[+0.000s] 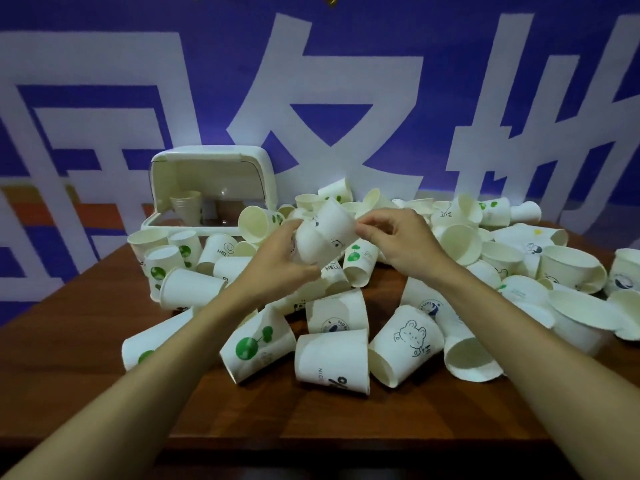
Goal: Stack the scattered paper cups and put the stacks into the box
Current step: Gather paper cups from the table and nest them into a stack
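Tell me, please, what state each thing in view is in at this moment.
left grip, holds first cup
right grip, pinches second cup
first cup, lifted, tilted
second cup, lifted, tilted, touching first cup
box, lid open
stack in box, upright
loose cups, scattered on table, mostly on their sides

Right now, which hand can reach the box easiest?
Probably the left hand: it grips the lower paper cup, and the white box stands open on that side. The right hand, pinching the upper paper cup, is farther away.
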`<action>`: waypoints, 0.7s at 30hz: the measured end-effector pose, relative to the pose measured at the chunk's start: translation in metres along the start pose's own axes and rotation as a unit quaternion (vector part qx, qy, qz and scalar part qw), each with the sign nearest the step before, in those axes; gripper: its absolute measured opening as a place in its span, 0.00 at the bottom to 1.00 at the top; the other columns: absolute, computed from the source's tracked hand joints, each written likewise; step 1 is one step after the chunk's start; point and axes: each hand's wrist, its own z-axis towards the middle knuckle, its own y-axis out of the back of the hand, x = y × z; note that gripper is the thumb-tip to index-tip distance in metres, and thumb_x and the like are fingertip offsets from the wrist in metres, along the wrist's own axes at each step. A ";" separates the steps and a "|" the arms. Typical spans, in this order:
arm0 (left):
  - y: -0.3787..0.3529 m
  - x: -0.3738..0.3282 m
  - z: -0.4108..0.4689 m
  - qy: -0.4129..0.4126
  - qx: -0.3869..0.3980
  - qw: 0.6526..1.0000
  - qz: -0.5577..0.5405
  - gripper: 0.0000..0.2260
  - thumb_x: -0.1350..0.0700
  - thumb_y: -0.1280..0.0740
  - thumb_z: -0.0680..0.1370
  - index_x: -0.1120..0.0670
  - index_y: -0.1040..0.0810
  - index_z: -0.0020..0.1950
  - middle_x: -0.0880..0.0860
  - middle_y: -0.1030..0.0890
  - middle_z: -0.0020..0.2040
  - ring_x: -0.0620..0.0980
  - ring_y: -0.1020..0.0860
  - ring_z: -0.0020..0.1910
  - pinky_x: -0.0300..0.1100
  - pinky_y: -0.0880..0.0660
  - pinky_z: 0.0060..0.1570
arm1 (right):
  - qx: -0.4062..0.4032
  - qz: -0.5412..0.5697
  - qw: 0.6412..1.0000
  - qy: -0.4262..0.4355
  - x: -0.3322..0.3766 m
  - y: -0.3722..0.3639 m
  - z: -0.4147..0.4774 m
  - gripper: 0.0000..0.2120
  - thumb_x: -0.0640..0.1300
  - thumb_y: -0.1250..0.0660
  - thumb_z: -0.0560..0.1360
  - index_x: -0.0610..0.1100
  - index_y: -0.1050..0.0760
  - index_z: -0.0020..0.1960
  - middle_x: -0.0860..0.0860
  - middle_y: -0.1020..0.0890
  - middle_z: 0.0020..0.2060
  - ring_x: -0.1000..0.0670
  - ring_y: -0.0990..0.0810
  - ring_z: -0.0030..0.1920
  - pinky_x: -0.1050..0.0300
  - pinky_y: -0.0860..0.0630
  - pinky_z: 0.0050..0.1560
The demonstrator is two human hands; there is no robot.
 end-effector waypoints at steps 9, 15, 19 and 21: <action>0.013 0.018 -0.017 -0.003 -0.051 0.998 -0.043 0.34 0.58 0.28 0.73 0.43 0.43 0.72 0.45 0.30 0.61 0.47 0.25 0.54 0.37 0.24 0.46 | 0.117 -0.009 0.991 -0.059 0.001 -0.011 -0.002 0.20 0.55 0.32 0.74 0.51 0.27 0.64 0.55 0.22 0.57 0.51 0.20 0.54 0.57 0.24 0.56; 0.028 0.025 -0.026 -0.001 -0.039 0.999 -0.036 0.35 0.55 0.28 0.72 0.34 0.46 0.69 0.47 0.29 0.60 0.46 0.23 0.48 0.45 0.19 0.40 | 0.398 -0.255 0.874 -0.108 -0.020 -0.014 -0.014 0.38 0.61 0.28 0.69 0.48 0.38 0.72 0.54 0.28 0.66 0.52 0.28 0.63 0.55 0.30 0.62; 0.028 0.030 -0.026 -0.001 -0.052 0.999 -0.007 0.29 0.55 0.27 0.71 0.41 0.41 0.63 0.52 0.25 0.53 0.45 0.23 0.44 0.42 0.19 0.33 | 0.326 -0.252 0.907 -0.088 -0.021 -0.019 -0.014 0.27 0.55 0.26 0.68 0.49 0.30 0.63 0.56 0.24 0.51 0.52 0.25 0.52 0.58 0.29 0.48; 0.030 0.030 -0.025 -0.003 -0.051 0.999 0.009 0.29 0.55 0.26 0.71 0.41 0.42 0.61 0.51 0.26 0.53 0.46 0.23 0.44 0.39 0.21 0.32 | 0.274 -0.189 0.937 -0.103 -0.020 -0.012 -0.011 0.25 0.55 0.25 0.68 0.50 0.29 0.61 0.57 0.24 0.50 0.53 0.23 0.50 0.56 0.26 0.51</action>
